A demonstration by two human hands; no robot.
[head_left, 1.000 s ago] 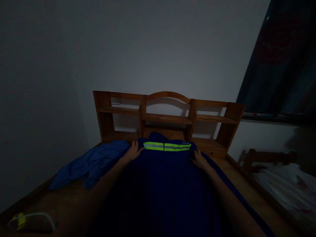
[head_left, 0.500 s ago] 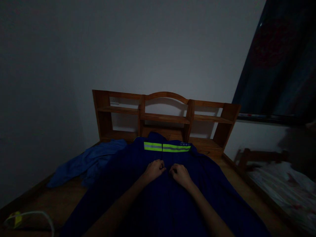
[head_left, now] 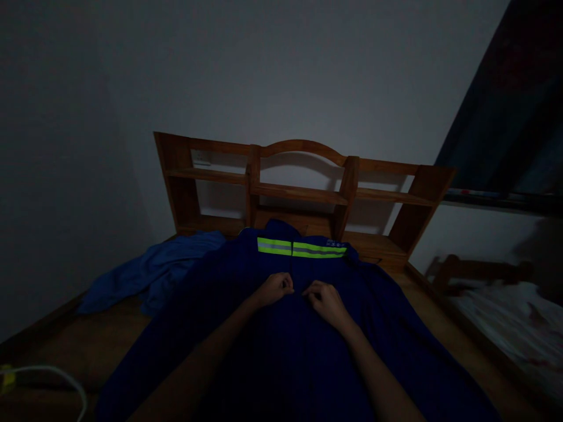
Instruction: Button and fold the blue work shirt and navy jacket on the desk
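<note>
A dark blue work jacket (head_left: 272, 351) lies spread out with its collar away from me. A yellow-green and grey reflective strip (head_left: 275, 247) crosses its chest, split at the front seam. Left of that seam, my left hand (head_left: 275, 288) is closed in a pinch, thumb and forefinger forming a small ring at the cloth. My right hand (head_left: 326, 300) is curled just across from it, its fingertips closed against the jacket front. A narrow gap separates the two hands. Dim light obscures how much fabric each one grips.
Behind the collar stands a wooden headboard with shelves (head_left: 303, 192) against the wall. A crumpled lighter-blue garment (head_left: 153, 272) lies at left on the wooden boards (head_left: 88, 346). A pale cable (head_left: 57, 370) curves at lower left. White bedding (head_left: 510, 316) lies at right.
The view has shifted, so the headboard and chest strip sit higher. Both hands stay over the front seam; their fingers have drawn into clearer pinches.
</note>
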